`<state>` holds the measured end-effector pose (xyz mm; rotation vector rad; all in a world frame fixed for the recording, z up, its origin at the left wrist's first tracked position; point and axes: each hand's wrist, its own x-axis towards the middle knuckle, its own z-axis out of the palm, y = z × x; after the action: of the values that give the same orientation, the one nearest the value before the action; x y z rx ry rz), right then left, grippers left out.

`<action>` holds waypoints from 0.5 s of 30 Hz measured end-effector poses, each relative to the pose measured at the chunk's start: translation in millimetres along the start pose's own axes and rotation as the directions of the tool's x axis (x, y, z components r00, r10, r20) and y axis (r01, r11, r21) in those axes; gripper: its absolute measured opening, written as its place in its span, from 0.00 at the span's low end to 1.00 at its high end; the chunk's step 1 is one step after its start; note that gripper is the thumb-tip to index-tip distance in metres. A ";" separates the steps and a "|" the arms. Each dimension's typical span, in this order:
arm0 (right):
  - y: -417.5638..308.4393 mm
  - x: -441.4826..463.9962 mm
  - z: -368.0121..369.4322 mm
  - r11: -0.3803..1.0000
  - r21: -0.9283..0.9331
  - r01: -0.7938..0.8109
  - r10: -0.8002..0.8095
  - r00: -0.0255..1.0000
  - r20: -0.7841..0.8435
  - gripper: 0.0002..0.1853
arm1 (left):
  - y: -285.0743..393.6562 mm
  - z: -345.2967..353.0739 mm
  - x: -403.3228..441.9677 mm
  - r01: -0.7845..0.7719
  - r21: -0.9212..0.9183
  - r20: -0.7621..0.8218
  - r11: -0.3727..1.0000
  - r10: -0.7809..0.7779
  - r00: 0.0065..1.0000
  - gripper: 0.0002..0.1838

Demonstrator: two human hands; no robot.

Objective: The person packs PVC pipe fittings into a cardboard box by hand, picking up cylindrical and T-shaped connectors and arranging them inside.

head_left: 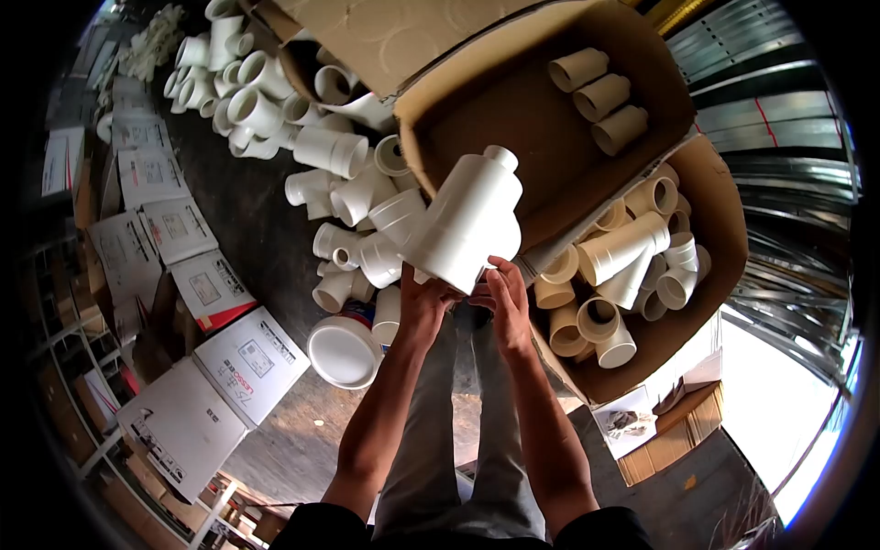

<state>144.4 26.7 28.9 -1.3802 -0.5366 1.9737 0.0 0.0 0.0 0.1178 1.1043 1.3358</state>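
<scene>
The left hand [426, 304] and right hand [508, 301] hold a big white fitting [467, 220] by its near end – the left curled at one edge, the right's fingers bent at the other. It is up before an open box [477, 119] with three small fittings [601, 97] inside – a fuller box [722, 229] sits beside, a white pile [330, 151] and tub [341, 353] at left

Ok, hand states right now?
Left hand: holding the large white fitting near its lower end.
Right hand: partly curled at the same end; whether it grips can't be told.
</scene>
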 end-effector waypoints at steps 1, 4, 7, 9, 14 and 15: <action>-3.1 -0.7 3.5 0.999 -0.022 0.034 -0.034 0.999 0.006 0.45 | 6.0 8.1 -1.0 -0.023 0.042 -0.058 0.999 0.026 0.998 0.31; -25.6 4.2 -34.3 0.979 -0.069 0.191 -0.187 0.981 0.057 0.43 | -0.5 54.6 18.8 -0.012 0.283 -0.050 0.959 0.028 0.998 0.23; -45.1 10.8 -69.4 0.970 -0.162 0.184 -0.187 0.982 -0.003 0.45 | -25.9 75.0 30.5 0.004 0.372 -0.007 0.928 -0.001 1.000 0.21; -68.5 11.0 -79.6 0.906 -0.337 0.255 -0.284 0.958 -0.037 0.42 | -43.1 87.6 31.4 0.007 0.425 0.039 0.905 -0.026 0.999 0.20; -48.5 28.1 -121.2 0.723 -0.589 0.361 -0.467 0.884 -0.031 0.34 | -63.1 112.2 22.4 0.003 0.505 -0.010 0.863 0.002 1.000 0.19; -54.3 27.1 -125.5 0.722 -0.588 0.364 -0.474 0.880 -0.038 0.34 | -69.7 113.5 22.1 0.000 0.512 -0.021 0.859 0.012 1.000 0.19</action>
<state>270.8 79.1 1.8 -1.5852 -1.3055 1.3331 123.9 53.7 2.5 0.5000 1.4620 1.0188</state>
